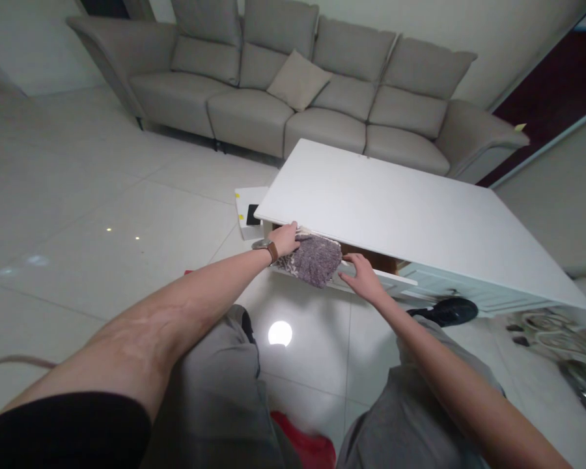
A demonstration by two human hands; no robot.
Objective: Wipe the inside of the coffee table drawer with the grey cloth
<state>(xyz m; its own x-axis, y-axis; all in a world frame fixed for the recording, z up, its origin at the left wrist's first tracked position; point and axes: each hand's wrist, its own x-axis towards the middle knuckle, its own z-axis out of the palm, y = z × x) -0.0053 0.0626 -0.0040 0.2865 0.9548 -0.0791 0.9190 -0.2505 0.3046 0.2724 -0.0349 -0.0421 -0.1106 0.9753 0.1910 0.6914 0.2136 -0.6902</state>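
A fuzzy grey-purple cloth (318, 259) with pale patterned parts hangs over the front of a pulled-out drawer (393, 279) in the white coffee table (395, 195). My left hand (286, 238), with a watch on its wrist, is closed on the cloth's left upper edge; its fingertips are partly hidden. At the cloth's right side, my right hand (364, 277) reaches over the drawer front with thumb and fingers apart. Whether it touches the cloth or only the drawer edge is unclear. Much of the drawer's inside is hidden under the tabletop.
Behind the table stands a long grey sofa (327, 124) with a loose cushion (299, 79). A white box (250, 195) bearing a black item sits left of the table. A black shoe (452, 312) is near the cabinet front, and something red (307, 443) lies between my legs.
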